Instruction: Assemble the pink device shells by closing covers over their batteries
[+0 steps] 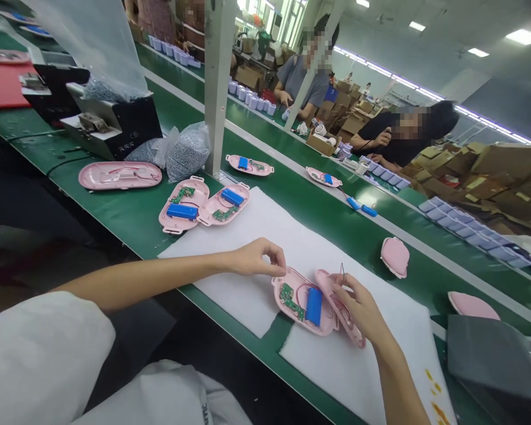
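A pink plastic casing half [327,327] lies on the white sheet in front of me, holding a green circuit board [292,301] and a blue battery [314,306]. With my right hand [363,304] I grip a second pink shell half [351,330], tilted on edge beside the casing's right side. A thin dark wire [342,270] sticks up by my right fingers. My left hand [263,258] is closed in a pinch at the casing's far left end; what is between its fingertips is too small to tell.
Two open pink casings [183,206] with batteries lie left on the white sheet [265,224]. Behind them are a bag of screws [188,152], a black screw feeder [137,124] and a metal post [216,88]. A dark grey device [491,354] stands right. Co-workers sit across the belt.
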`<state>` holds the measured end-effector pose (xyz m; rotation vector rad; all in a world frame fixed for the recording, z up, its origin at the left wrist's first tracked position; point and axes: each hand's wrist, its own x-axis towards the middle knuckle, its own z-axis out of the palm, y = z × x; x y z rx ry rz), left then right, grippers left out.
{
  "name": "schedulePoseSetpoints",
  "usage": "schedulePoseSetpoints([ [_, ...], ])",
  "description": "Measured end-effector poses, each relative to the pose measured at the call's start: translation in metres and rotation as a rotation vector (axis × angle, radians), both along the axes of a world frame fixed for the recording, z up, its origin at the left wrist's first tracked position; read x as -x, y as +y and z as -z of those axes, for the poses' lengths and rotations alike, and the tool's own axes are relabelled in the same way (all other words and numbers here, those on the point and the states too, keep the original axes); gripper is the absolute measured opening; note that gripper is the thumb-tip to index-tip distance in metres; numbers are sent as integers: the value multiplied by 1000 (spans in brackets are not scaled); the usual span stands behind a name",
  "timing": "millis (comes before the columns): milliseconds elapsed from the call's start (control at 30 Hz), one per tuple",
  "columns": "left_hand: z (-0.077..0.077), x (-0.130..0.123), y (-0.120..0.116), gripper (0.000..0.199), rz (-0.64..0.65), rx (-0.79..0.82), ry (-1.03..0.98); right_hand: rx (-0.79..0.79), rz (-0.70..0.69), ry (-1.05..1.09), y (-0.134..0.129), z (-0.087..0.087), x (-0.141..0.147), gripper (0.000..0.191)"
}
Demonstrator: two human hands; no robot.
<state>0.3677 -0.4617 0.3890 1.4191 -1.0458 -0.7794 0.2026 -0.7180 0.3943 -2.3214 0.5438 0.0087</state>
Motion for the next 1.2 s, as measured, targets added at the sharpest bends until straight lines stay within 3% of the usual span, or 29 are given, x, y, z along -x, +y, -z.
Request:
schedulePoseSetpoints([
  [67,7,7,-6,19,-41,28,193,25,75,-22,-5,9,3,39],
  [133,8,15,-12,19,-116,56,243,65,120,-46,-4,17,5,36],
  [300,6,37,-28,7,-310,171,-212,141,31,-323,20,22,-3,29],
  [433,19,46,-40,13,-383,244,-482,382,-123,-545,45,-4,-17,19],
  [533,26,42,-44,10,-424,237,-363,389,-258,-595,57,-21,-28,14],
  [600,25,37,-43,6,-446,190,-179,327,-259,-619,60,-23,-36,16],
  [733,21,31,-40,40,-517,34,117,205,-94,-606,63,-11,-49,17],
  [800,20,30,-39,51,-517,13,184,173,-26,-519,66,-10,-53,29],
  [933,19,28,-37,44,-414,49,272,287,-15,-202,66,-19,-58,29],
  [1067,19,23,-35,37,-395,21,358,203,-31,-97,64,-25,-64,28],
  [1200,22,12,-32,15,-323,-20,121,315,-2,-149,75,-24,-72,23],
])
